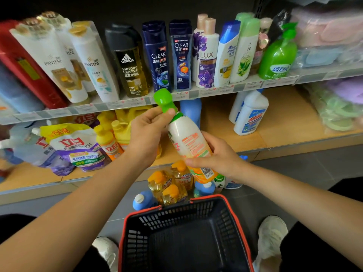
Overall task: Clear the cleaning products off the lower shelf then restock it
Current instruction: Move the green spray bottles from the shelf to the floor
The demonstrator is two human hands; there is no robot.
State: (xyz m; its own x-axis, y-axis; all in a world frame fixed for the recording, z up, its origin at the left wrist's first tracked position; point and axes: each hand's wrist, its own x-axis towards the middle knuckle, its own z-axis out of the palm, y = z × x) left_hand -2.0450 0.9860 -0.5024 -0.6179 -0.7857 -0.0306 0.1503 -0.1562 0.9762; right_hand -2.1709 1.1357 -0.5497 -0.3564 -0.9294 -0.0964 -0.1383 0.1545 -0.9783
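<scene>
One tilted white bottle (186,134) with green cap (163,101), orange label (193,143)

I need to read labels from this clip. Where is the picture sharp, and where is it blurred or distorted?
Head view: wide-angle bending bows the grey shelf rail and leans bottles outward; the dark blue CLEAR shampoo bottles read crisply; the held white bottle with green cap is slightly soft; the pale pouches at far left are smeared.

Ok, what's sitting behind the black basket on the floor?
Yellow bottles with orange caps and two blue bottles with white caps stand on the floor behind the basket. The held bottle and the right hand cover most of what stands further right.
</scene>
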